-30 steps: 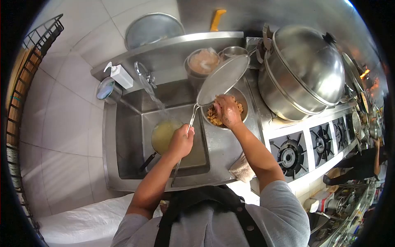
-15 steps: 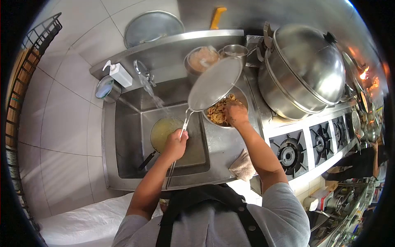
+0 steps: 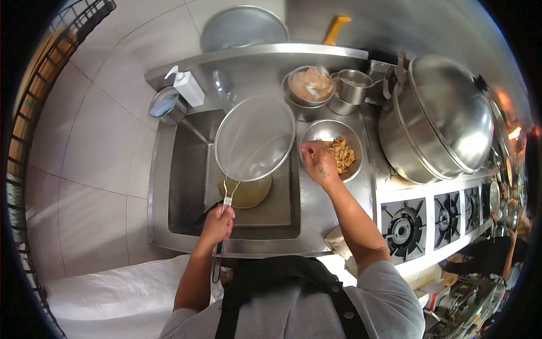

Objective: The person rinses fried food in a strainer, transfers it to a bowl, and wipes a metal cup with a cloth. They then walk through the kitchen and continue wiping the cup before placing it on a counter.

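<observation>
My left hand point(image 3: 218, 224) is wrapped round the long handle of a wide mesh strainer point(image 3: 255, 135), which hangs over the sink point(image 3: 265, 226). Below the strainer, partly hidden by it, a pan of yellowish liquid point(image 3: 248, 195) rests in the sink. On the counter to the right stands a steel bowl point(image 3: 316, 131) with brown food pieces point(image 3: 341, 155) heaped on its right side. My right hand point(image 3: 319, 163) is over the left side of that bowl, its fingers drawn together; whether anything is between them is hidden.
Behind the bowl are a pot of pinkish food point(image 3: 310, 85) and small steel pots point(image 3: 353, 85). A large domed steamer point(image 3: 440, 118) and gas burners point(image 3: 402, 230) are on the right. A soap bottle point(image 3: 189, 88) stands at the back left. A person point(image 3: 480, 257) is at far right.
The strainer has swung left, away from the bowl to over the sink. My right hand has shifted from the food to the bowl's left side. The whole view has also shifted.
</observation>
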`<state>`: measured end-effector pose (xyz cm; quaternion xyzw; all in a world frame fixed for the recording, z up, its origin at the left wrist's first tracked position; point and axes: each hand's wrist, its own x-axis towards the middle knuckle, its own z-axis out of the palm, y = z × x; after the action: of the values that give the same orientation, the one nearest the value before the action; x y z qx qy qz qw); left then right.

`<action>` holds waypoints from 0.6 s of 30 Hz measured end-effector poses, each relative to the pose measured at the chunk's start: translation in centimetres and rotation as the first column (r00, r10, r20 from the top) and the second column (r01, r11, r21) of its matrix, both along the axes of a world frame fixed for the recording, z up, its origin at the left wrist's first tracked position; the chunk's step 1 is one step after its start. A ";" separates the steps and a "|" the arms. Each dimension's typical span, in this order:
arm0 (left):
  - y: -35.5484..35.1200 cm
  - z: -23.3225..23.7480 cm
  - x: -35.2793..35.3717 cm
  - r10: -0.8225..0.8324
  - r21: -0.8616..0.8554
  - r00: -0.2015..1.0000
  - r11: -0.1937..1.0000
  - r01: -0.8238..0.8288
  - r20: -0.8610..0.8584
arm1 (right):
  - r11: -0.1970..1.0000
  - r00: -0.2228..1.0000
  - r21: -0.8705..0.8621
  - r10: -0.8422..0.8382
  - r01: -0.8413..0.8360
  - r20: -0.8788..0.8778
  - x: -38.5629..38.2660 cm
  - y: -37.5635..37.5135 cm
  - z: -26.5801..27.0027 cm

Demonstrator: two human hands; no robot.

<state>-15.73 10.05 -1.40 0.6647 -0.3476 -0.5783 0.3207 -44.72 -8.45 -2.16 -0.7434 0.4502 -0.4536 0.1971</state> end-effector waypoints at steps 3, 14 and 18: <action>1.3 -3.0 2.1 0.042 0.081 0.993 0.996 -0.034 -0.108 | 0.982 0.982 0.134 0.117 -0.137 0.147 5.2 -1.0 0.1; -0.6 -6.4 3.1 0.128 0.169 0.933 0.983 -0.074 -0.336 | 0.511 0.659 0.666 -0.231 -0.544 0.716 23.3 -14.2 -1.1; -0.5 -7.7 5.0 0.066 0.128 0.978 0.991 -0.041 -0.196 | 0.359 0.724 0.703 -0.101 -0.613 0.683 23.6 -15.7 -0.7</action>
<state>-10.72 9.55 -9.12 0.6309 -0.2594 -0.6536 0.3279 -21.09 -24.11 -2.87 -0.3814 0.3936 -0.3119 0.7761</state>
